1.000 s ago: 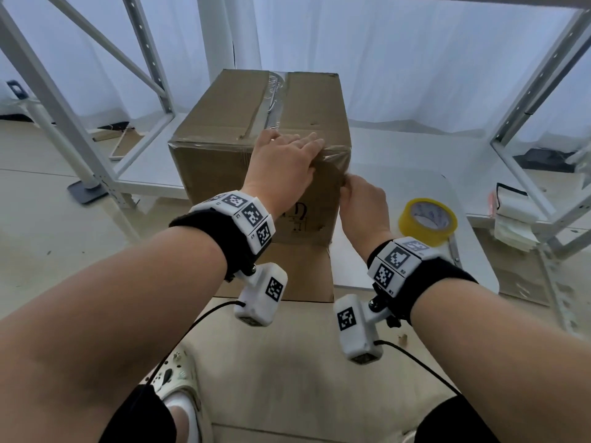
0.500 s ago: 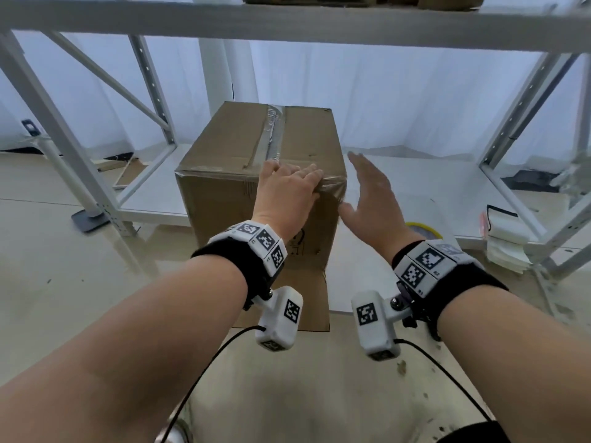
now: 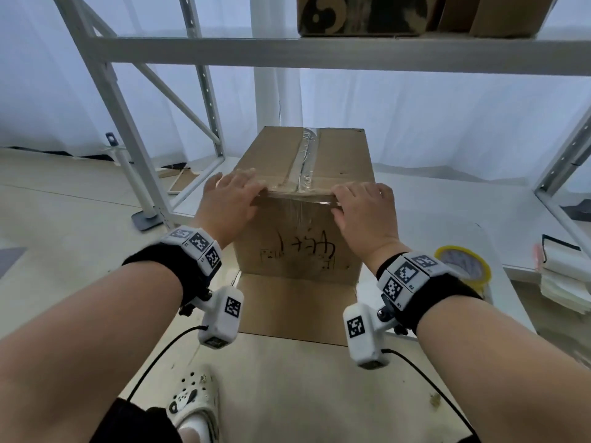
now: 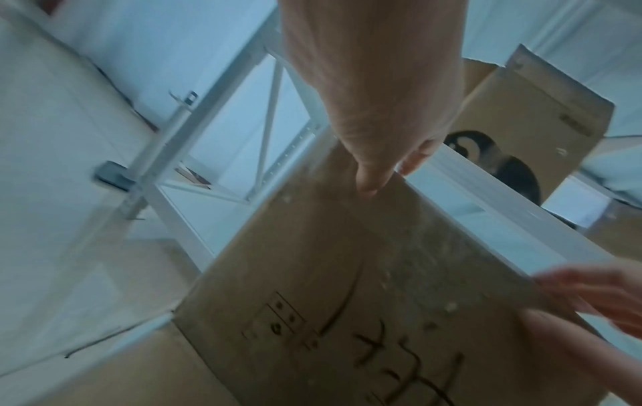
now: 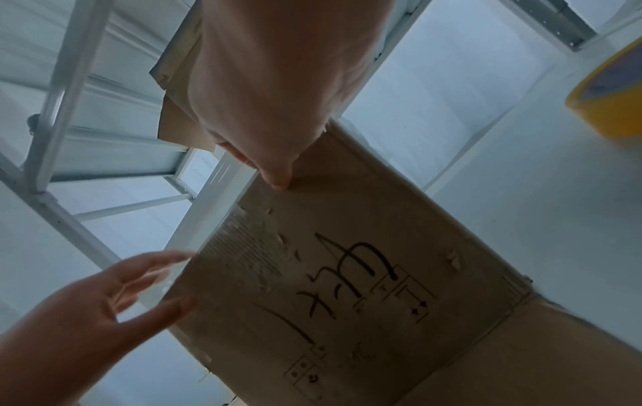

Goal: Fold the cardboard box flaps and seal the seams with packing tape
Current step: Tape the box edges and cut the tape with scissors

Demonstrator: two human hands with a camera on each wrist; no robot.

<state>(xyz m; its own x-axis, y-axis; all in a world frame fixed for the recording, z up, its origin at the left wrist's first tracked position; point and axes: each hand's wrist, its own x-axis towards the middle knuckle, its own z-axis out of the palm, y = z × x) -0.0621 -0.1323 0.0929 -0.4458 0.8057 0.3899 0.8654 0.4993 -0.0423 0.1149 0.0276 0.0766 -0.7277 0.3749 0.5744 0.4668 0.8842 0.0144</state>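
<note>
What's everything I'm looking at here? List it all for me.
box: one, brown, centre of the white table, black writing on its near side
tape strip: one, clear, along the box's top seam
loose flap: one, brown, flat at the box's foot
tape roll: one, yellow, right of the box
rack: one, white, around the table
upper boxes: two or more, brown, top shelf
shoe: one, white with black, floor
left hand: on the box's near top edge, left corner
right hand: same edge, right corner

White metal shelving frame (image 3: pixel 105 100) with diagonal braces; upper shelf (image 3: pixel 319 51) bearing a patterned carton (image 3: pixel 361 14) and a plain brown carton (image 3: pixel 499 14) side by side. White curtain (image 3: pixel 415 116) behind. Stack of white papers (image 3: pixel 563 279) at far right (contents illegible). Pale spotted clog (image 3: pixel 195 401) on the floor.
</note>
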